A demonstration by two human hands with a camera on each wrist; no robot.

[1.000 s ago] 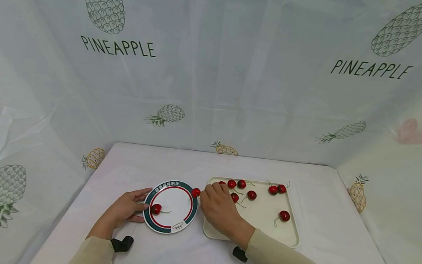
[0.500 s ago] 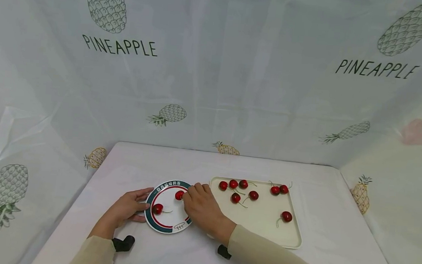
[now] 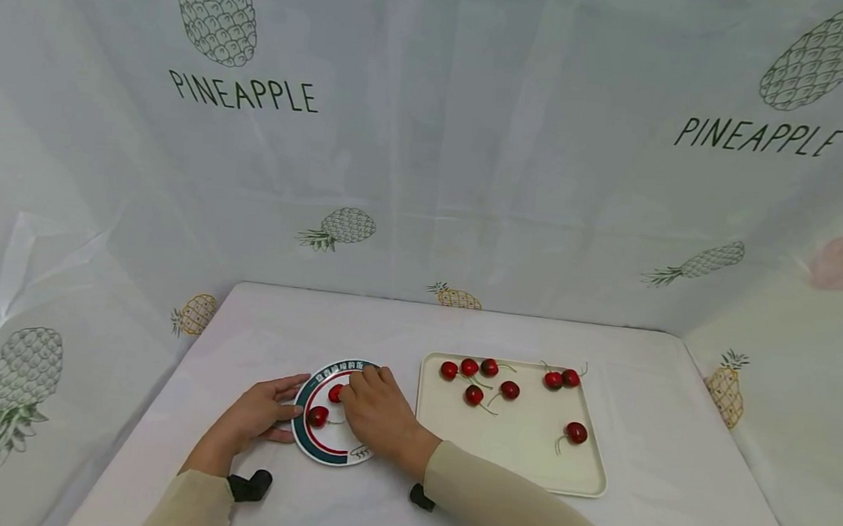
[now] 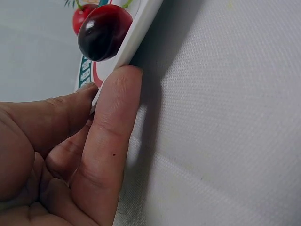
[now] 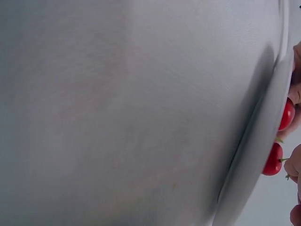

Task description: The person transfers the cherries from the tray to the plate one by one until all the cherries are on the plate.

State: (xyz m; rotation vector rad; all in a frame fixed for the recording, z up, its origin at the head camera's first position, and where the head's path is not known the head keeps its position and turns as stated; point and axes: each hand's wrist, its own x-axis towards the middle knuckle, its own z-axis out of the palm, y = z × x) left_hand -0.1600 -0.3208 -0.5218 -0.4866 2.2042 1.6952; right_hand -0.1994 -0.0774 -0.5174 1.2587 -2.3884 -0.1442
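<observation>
Between the table's (image 3: 676,452) left edge and its middle, the left hand (image 3: 258,412) pinches the rim of a white plate (image 3: 325,455) with a green border, thumb on top. On the plate's left side lies one cherry (image 3: 318,417). Just beyond it, over the plate, the right hand's close-set fingers hold a second cherry (image 3: 336,393); whether that touches the plate cannot be told. Nearer the table's right edge, a cream tray (image 3: 525,452) carries eight more cherries (image 3: 509,390), mostly toward its far edge.
</observation>
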